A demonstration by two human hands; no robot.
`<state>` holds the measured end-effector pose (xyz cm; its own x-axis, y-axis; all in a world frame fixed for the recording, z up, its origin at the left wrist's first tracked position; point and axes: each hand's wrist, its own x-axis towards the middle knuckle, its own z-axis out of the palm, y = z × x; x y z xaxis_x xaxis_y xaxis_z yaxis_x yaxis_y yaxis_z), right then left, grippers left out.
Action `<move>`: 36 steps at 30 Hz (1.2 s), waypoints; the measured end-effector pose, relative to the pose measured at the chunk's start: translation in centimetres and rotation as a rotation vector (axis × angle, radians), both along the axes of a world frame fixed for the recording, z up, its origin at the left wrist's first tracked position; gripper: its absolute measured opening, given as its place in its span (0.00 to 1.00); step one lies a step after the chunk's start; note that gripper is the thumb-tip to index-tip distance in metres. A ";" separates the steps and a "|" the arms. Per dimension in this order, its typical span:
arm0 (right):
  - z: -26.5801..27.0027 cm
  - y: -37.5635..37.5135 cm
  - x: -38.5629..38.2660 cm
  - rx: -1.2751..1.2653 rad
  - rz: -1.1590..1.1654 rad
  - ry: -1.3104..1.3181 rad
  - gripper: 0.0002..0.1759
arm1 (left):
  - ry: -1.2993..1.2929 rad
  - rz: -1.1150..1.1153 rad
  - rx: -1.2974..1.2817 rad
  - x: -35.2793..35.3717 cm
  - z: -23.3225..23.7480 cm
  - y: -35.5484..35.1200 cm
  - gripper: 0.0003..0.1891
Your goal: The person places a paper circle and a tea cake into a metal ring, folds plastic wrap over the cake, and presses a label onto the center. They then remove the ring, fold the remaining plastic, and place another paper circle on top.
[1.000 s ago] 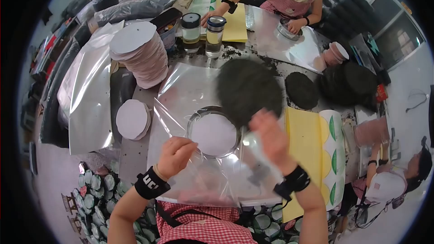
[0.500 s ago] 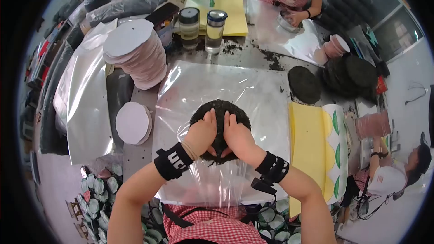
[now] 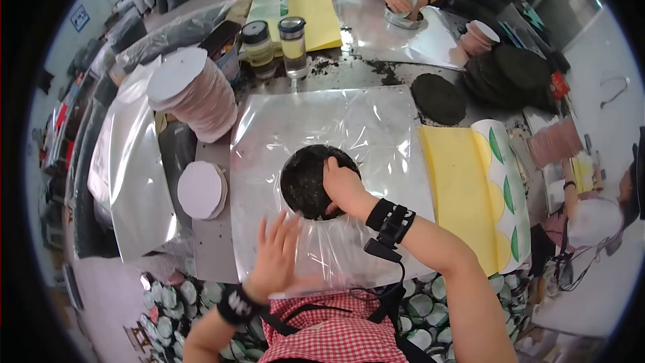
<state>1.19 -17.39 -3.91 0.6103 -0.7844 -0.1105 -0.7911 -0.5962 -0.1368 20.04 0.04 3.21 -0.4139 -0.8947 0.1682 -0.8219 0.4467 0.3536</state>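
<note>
Black, round, fibrous disc on clear plastic sheet, no long axis; right hand on disc's right side with bent fingers, grip unclear; left hand off near-left edge, spread, empty.

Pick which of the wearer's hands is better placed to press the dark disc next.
The right hand, most likely: it touches the dark disc, while the left hand is spread over the plastic sheet, nearer the wearer's body.
</note>
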 end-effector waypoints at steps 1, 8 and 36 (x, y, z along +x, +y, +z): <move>0.4 -0.2 0.1 -0.010 -0.008 -0.009 0.60 | -0.020 0.030 0.083 0.7 0.0 2.6 0.53; 1.5 1.1 0.2 -0.045 -0.020 -0.015 0.49 | -0.145 -0.304 -0.018 5.9 -5.8 7.7 0.34; 0.1 6.0 -5.8 0.296 -0.512 -1.525 0.67 | 0.178 0.344 -0.007 -5.4 -4.7 -9.2 0.25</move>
<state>-4.58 -11.35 -3.78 -0.0127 -0.9899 0.1410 0.0802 -0.1416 -0.9867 14.65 -9.19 -1.52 -0.0537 -0.9747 0.2168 -0.8502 0.1586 0.5021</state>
